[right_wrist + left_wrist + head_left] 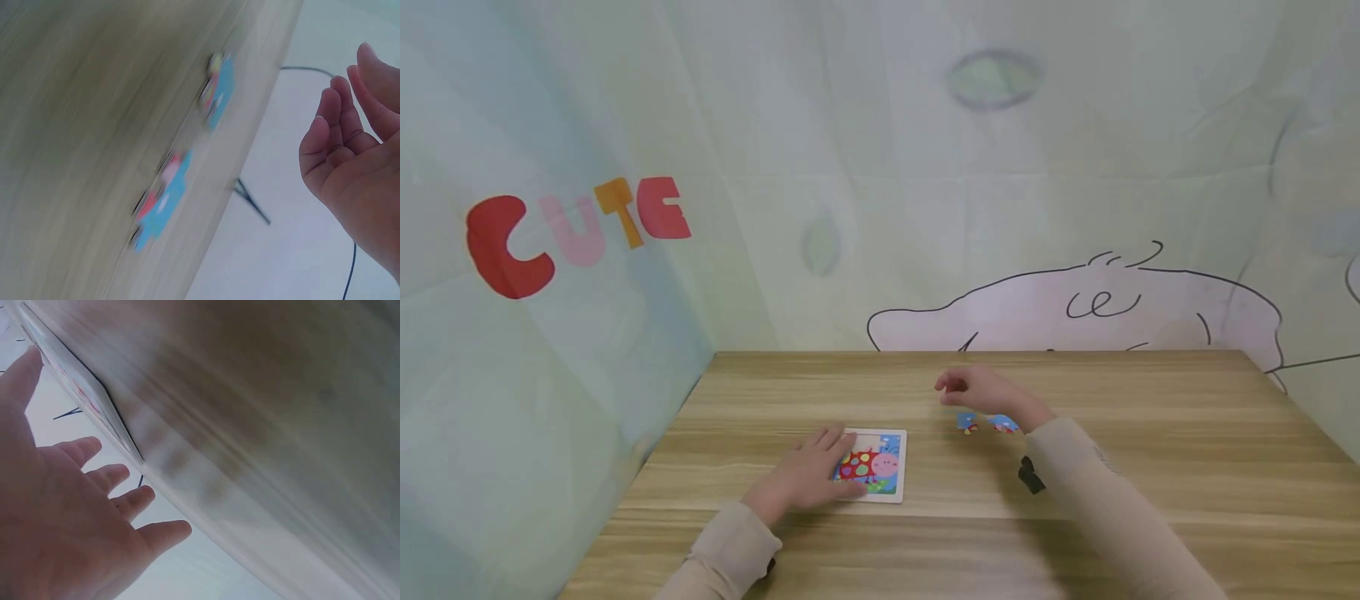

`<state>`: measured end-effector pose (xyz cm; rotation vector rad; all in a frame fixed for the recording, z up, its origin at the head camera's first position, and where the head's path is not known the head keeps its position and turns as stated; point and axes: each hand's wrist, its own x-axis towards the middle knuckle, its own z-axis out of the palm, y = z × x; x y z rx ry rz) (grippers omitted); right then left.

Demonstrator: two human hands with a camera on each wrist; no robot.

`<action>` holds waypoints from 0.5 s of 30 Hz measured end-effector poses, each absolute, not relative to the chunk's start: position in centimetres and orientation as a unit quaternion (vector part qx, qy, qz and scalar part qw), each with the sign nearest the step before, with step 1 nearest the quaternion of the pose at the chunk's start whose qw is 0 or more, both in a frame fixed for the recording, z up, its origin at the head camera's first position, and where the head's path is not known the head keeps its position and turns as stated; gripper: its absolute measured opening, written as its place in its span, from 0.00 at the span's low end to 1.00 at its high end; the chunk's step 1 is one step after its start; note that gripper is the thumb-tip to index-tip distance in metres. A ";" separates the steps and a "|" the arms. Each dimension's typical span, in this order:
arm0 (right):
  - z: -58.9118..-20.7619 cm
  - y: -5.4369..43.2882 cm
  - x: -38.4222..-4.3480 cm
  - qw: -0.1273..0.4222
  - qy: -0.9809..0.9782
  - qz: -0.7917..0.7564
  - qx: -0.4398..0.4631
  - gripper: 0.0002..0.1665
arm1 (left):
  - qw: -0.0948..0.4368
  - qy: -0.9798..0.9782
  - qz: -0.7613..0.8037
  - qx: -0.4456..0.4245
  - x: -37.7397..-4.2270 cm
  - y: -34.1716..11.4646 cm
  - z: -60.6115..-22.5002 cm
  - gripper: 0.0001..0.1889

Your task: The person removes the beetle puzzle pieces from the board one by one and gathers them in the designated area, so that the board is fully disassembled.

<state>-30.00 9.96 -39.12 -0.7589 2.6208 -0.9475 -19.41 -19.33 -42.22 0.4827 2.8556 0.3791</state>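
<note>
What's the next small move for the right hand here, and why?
Probably lower the right hand onto the nearer loose puzzle piece and pinch it: the hand hovers empty above two pieces, while the left hand rests on the puzzle board.

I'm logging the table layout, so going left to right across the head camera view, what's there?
Left hand → puzzle board → first loose puzzle piece → second loose puzzle piece, with the right hand just above the pieces.
</note>
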 end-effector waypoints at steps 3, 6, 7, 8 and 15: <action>-38.9 8.7 -29.7 0.127 0.901 -0.325 -0.256 0.16 | 0.110 0.972 0.132 0.163 -19.3 -19.1 -42.3 0.44; -38.9 7.5 -29.5 0.130 0.899 -0.329 -0.260 0.15 | 0.111 0.972 0.135 0.160 -19.3 -19.0 -42.5 0.44; -38.9 7.1 -29.4 0.131 0.898 -0.330 -0.261 0.15 | 0.111 0.971 0.137 0.160 -19.3 -18.9 -42.5 0.44; -39.0 6.8 -29.3 0.131 0.897 -0.329 -0.266 0.15 | 0.112 0.971 0.137 0.160 -19.3 -18.9 -42.6 0.44; -39.7 4.4 -28.6 0.143 0.885 -0.323 -0.304 0.12 | 0.118 0.972 0.129 0.158 -19.2 -18.6 -42.7 0.44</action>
